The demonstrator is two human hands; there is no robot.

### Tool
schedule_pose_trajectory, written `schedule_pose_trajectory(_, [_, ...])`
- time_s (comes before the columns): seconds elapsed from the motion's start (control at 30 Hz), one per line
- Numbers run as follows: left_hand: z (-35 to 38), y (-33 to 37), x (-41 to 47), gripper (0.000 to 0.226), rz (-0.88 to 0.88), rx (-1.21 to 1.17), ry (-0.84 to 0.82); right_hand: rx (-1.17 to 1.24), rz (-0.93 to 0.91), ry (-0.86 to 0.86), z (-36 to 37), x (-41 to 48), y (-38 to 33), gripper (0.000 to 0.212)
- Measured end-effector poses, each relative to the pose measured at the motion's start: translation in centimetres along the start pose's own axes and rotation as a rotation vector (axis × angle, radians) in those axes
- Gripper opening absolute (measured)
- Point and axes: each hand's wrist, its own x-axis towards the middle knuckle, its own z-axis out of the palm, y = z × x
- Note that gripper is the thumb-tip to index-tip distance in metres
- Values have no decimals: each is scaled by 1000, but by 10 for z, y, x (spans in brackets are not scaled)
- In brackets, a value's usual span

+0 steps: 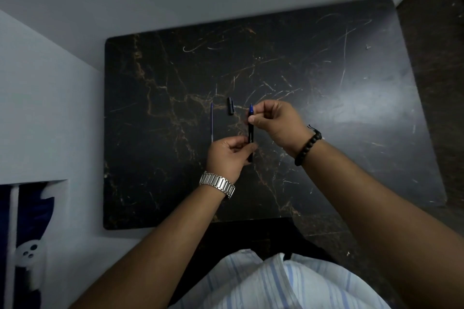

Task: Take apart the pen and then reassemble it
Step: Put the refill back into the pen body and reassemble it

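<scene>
A black pen barrel (250, 133) stands nearly upright above the dark marble table (326, 108). My left hand (227, 158) grips its lower part. My right hand (273, 123) pinches the blue tip piece (251, 109) at the barrel's top end. Whether the tip is seated on the barrel or just off it I cannot tell. A thin blue ink refill (212, 121) lies on the table to the left of the hands. A short black cap (230, 105) lies between the refill and the barrel.
The table's left edge meets a white wall (50, 108). A dark floor strip (431, 57) runs along the right. A white device (30, 256) sits low at the left. My striped shirt (276, 283) fills the bottom.
</scene>
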Motion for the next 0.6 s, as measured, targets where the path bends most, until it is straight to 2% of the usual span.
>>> schedule_pose_trajectory(0.27, [2, 0, 6, 16, 1, 6, 10, -15, 68, 33, -1, -4, 8, 9])
schedule_pose_trajectory(0.43, [-1, 5, 19, 15, 61, 80, -51, 6, 131, 165, -5, -2, 16, 6])
schedule_pose_trajectory(0.53, [-7, 15, 44, 25, 51, 153, 79, 13, 147, 196, -11, -1, 20, 7])
schedule_pose_trajectory(0.6, [-16, 22, 73, 14, 107, 312, 183, 0, 159, 212, -14, 0, 25, 7])
